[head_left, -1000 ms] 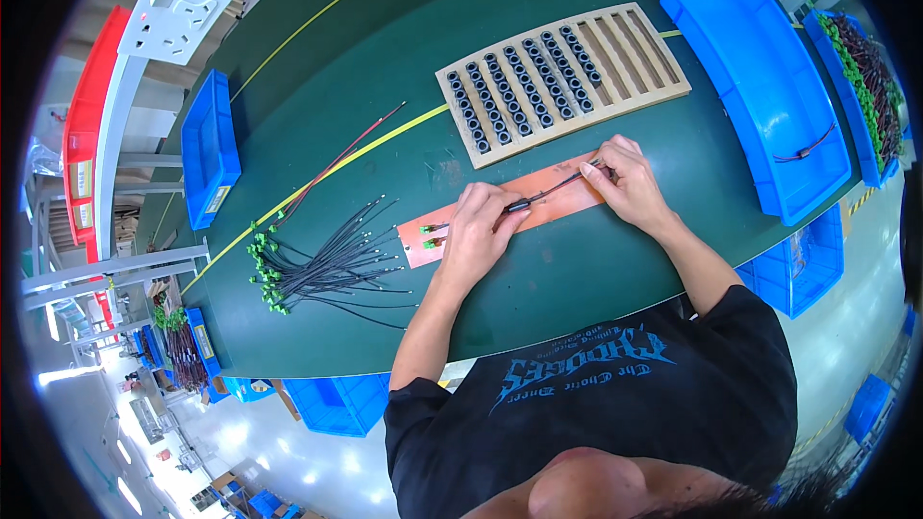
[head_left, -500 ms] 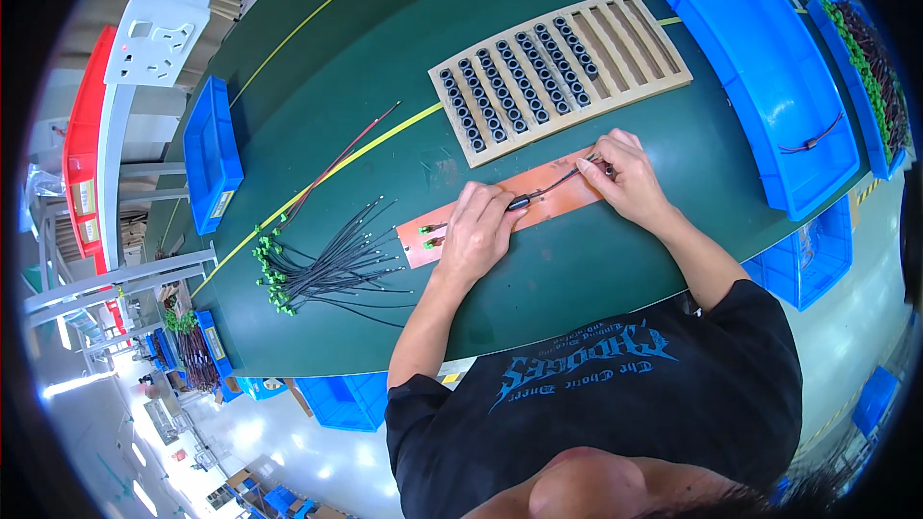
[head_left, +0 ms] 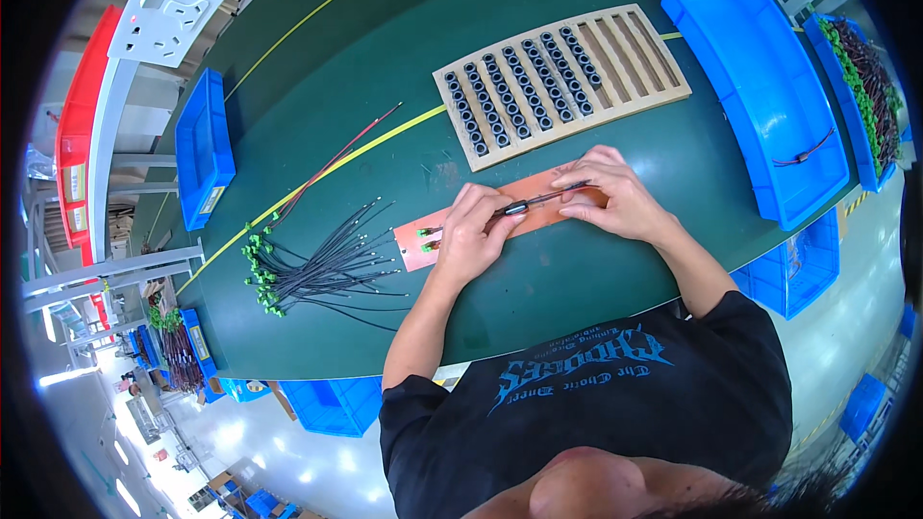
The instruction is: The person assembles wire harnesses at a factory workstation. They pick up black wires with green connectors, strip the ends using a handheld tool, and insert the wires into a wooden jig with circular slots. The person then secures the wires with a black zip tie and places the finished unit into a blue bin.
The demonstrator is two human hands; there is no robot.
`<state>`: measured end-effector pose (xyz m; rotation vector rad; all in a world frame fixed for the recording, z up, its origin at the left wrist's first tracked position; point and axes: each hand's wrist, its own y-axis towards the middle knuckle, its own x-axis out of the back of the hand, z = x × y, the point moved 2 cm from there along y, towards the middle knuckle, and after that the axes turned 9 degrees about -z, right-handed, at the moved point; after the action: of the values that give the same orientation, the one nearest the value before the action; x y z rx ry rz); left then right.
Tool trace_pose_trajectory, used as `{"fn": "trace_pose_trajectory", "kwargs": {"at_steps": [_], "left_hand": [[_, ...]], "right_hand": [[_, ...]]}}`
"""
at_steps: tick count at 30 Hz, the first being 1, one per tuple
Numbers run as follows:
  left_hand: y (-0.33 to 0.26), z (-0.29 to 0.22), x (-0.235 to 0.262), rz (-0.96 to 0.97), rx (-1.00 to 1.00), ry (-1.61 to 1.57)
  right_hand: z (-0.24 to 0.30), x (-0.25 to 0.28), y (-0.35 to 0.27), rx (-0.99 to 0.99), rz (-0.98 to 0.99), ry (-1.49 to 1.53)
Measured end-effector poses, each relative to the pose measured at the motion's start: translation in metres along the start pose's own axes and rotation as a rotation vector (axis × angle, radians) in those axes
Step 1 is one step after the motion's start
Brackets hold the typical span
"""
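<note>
My left hand (head_left: 476, 231) and my right hand (head_left: 608, 194) rest on a long orange board (head_left: 418, 245) lying on the green table (head_left: 538, 288). Between them they hold a thin black cable (head_left: 540, 199) with a small black sleeve near the left fingers. The left fingers pinch the sleeve end, the right fingers pinch the far end. Small green connectors sit at the board's left end.
A wooden slotted tray (head_left: 562, 77) with rows of black rings lies just beyond the hands. A bundle of black cables with green ends (head_left: 322, 264) lies to the left. Blue bins (head_left: 760, 86) (head_left: 202, 149) stand right and left; red wires (head_left: 336, 159) lie near a yellow line.
The hands have barely moved; they stay on the orange board with the cable between them.
</note>
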<state>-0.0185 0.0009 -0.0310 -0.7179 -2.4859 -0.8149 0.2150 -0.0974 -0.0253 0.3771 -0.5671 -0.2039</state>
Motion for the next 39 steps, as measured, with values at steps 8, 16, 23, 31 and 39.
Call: {"fn": "trace_pose_trajectory", "kwargs": {"at_steps": [8,16,23,31,39], "left_hand": [[-0.001,0.000,0.003,0.007,0.008,-0.049],[-0.003,0.007,0.009,0.035,0.120,-0.168],[-0.006,0.020,0.018,0.168,0.280,-0.427],[-0.007,0.011,0.016,0.038,0.160,-0.327],[-0.003,0.003,0.004,0.004,-0.065,-0.018]], "right_hand": [[-0.007,-0.019,-0.002,-0.206,-0.044,0.033],[0.010,-0.020,0.007,-0.063,-0.007,0.239],[0.000,-0.028,0.002,-0.034,0.034,0.398],[0.027,-0.043,0.000,-0.324,-0.256,0.305],[0.013,-0.017,0.007,-0.092,-0.073,-0.182]]}}
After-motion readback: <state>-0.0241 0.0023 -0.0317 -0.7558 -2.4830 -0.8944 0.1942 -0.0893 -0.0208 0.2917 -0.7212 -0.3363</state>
